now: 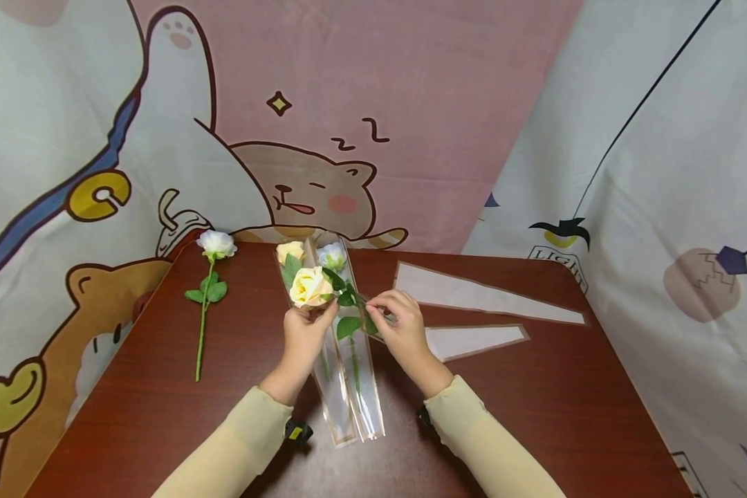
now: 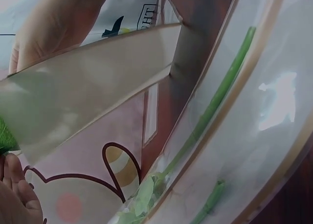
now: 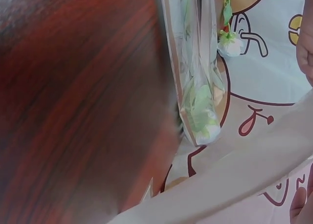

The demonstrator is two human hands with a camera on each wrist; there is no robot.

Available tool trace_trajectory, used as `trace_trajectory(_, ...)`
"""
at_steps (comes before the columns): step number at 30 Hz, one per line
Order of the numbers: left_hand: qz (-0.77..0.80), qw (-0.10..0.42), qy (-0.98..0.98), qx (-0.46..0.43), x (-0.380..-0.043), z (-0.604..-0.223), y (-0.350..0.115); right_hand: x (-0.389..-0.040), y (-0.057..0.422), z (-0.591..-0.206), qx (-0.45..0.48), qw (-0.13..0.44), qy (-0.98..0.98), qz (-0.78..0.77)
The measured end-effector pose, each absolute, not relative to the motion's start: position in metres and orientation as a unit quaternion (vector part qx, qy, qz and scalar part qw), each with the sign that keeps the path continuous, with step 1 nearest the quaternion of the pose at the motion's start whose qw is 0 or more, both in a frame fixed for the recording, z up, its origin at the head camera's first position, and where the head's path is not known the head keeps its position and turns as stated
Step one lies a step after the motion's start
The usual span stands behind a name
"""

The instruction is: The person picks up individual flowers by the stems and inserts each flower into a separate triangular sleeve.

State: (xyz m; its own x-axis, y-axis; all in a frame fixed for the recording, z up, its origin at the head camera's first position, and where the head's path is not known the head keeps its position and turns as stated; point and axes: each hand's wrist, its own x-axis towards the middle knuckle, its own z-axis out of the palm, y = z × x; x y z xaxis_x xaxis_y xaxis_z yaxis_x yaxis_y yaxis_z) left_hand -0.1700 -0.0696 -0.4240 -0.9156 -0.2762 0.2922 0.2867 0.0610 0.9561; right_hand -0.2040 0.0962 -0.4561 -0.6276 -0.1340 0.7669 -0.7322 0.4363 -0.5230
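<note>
In the head view my left hand [image 1: 308, 335] pinches a pale yellow artificial rose [image 1: 310, 286] just below its bloom. The rose's leafy stem points right, toward my right hand [image 1: 404, 328]. My right thumb and fingers pinch the tan-edged mouth of a translucent flower sleeve [image 1: 476, 340], with green leaves at its opening. That sleeve tapers away to the right; in the left wrist view the raised sleeve [image 2: 98, 87] spans between both hands. Below the hands lie two sleeved roses, one a yellow rose [image 1: 290, 251], the other a white-blue rose [image 1: 332, 256].
A bare white rose [image 1: 216, 244] with a green stem lies at the left of the brown table [image 1: 535, 401]. Another flat sleeve [image 1: 479, 294] lies at the back right. A cartoon-printed cloth [image 1: 411, 83] hangs behind the table's far edge.
</note>
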Motion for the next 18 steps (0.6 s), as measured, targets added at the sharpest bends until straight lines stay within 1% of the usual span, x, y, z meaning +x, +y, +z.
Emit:
trace_trajectory(7,-0.706,0.167,-0.688,-0.005,-0.1704,-0.4275,-0.0660,-0.2045,0.0930,-0.4530,0.275,0.341,-0.776,0.454)
trace_trajectory(18,-0.707,0.148,-0.691,-0.018,-0.1711,-0.4316,-0.0647,-0.2051,0.0915,-0.4535,0.267,0.345,-0.778,0.453)
